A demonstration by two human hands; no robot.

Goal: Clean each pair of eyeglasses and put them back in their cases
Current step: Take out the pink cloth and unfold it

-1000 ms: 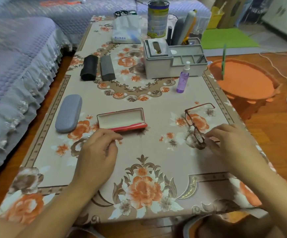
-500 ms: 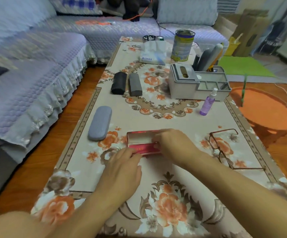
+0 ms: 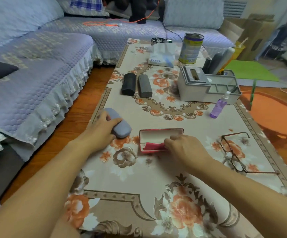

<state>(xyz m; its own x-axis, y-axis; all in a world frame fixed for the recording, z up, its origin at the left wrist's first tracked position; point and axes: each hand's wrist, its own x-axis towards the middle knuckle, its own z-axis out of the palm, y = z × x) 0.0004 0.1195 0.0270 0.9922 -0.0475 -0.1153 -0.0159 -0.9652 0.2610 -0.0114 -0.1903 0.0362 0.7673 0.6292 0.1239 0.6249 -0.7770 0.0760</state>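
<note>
My right hand [image 3: 185, 148] pinches the red cloth [image 3: 153, 146] in the open red case [image 3: 159, 134], mid-table. My left hand [image 3: 103, 128] grips the grey case [image 3: 120, 127] near the left edge. Lift the cloth clear, then take the glasses [image 3: 233, 152] lying by the right edge.

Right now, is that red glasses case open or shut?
Open. The red case shows its pale lining, with no glasses in it; the right hand pinches a red cloth at its front edge.
</note>
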